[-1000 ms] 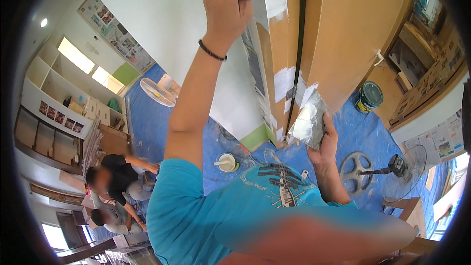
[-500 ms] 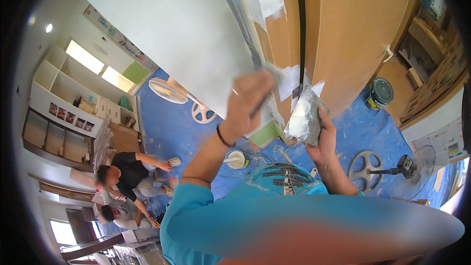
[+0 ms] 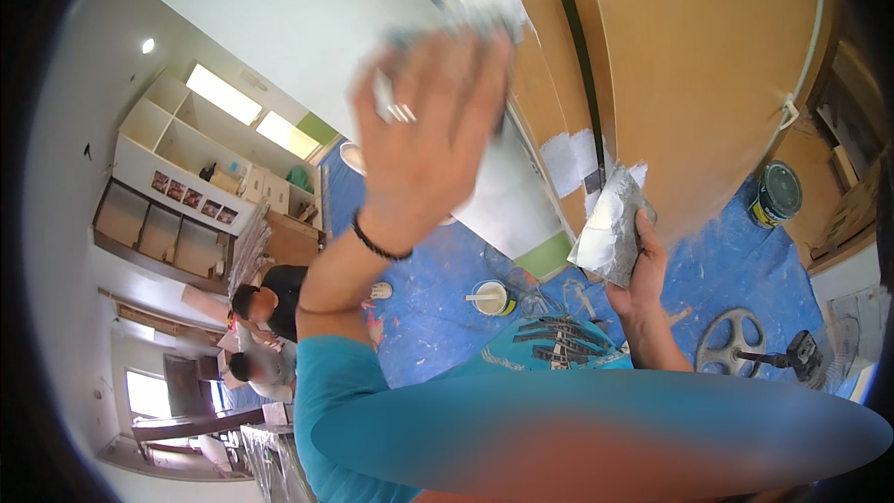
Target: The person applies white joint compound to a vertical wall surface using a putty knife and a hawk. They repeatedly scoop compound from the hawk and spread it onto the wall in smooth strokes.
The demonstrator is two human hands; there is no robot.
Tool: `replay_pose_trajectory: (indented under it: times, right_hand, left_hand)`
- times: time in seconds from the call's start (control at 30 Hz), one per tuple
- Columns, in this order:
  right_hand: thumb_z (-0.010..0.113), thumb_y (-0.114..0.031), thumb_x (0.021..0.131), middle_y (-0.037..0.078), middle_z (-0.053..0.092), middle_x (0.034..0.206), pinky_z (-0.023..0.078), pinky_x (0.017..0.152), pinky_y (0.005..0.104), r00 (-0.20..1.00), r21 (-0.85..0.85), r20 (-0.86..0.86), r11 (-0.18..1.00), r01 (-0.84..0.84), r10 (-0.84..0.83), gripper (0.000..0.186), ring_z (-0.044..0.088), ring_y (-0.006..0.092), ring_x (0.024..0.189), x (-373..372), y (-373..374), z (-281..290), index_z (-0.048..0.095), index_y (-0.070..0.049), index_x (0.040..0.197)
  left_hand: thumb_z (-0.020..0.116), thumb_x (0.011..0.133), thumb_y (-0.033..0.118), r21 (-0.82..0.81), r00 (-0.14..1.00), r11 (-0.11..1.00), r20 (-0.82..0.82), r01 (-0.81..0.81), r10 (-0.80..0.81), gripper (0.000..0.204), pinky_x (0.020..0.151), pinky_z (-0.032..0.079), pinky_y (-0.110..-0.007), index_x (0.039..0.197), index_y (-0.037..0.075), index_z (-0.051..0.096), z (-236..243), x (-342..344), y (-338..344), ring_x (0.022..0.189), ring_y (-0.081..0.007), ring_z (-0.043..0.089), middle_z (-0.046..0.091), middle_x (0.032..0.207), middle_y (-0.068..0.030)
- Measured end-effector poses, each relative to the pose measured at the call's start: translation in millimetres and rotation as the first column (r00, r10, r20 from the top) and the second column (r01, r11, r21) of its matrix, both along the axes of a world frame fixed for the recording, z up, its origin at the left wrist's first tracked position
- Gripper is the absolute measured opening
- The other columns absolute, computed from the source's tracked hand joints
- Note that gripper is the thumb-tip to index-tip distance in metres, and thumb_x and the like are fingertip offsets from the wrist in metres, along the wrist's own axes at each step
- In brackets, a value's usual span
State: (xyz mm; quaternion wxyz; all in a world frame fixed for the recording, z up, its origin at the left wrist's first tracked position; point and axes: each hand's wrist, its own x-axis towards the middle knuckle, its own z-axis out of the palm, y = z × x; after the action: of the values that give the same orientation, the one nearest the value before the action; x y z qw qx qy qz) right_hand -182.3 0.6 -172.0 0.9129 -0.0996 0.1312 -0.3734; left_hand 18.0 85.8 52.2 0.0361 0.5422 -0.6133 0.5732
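Observation:
My left hand is raised against the white wall, blurred by motion. It wears a ring and a dark wrist band, and its fingers press a grey putty knife to the wall near the wooden frame. My right hand is lower, at the foot of the orange wooden panel. It grips a flat metal plate smeared with white filler. White filler patches show on the wood beside the plate.
A blue sheet spattered with white covers the floor. On it stand a small white tub with a stick, a paint can and a floor fan. Two people crouch at the left beneath white shelving.
My left hand came down from high on the wall to beside the plate, then rose again, now larger in view. My right hand kept hold of the plate, barely moving.

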Motion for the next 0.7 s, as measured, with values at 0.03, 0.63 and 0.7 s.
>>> replay_pose_trajectory:
  times: [0.03,0.63,0.7]
  right_hand:
    - [0.052,-0.030,0.107,0.010,0.067,0.130,0.055,0.100,0.0420,1.000,-0.009,0.012,1.000,-0.009,0.009,0.044,0.068,0.0244,0.115,0,0,-2,0.053,-0.004,0.142]
    - [0.052,-0.031,0.107,0.012,0.063,0.136,0.053,0.105,0.0427,0.999,0.089,0.010,0.995,-0.034,0.034,0.047,0.064,0.0259,0.122,-12,-10,-18,0.050,-0.002,0.144]
    - [0.051,-0.031,0.108,0.012,0.063,0.137,0.053,0.105,0.0427,0.999,0.093,0.011,0.995,-0.036,0.035,0.047,0.064,0.0260,0.123,-12,-10,-18,0.050,-0.002,0.145]
  left_hand:
    - [0.060,0.078,-0.003,-0.121,0.991,0.984,0.003,-0.131,0.133,0.066,0.107,0.037,-0.049,0.140,0.018,0.062,19,-8,-11,0.122,-0.0209,0.059,0.062,0.131,-0.0037]
    - [0.061,0.083,0.009,-0.282,0.915,0.899,0.133,-0.335,0.382,0.055,0.096,0.034,-0.053,0.137,0.010,0.061,-12,-22,-87,0.115,-0.0278,0.056,0.061,0.125,-0.0074]
    - [0.060,0.084,0.010,-0.223,0.911,0.901,0.102,-0.372,0.401,0.055,0.096,0.034,-0.053,0.139,0.008,0.060,-34,-24,-84,0.116,-0.0281,0.056,0.060,0.127,-0.0084]
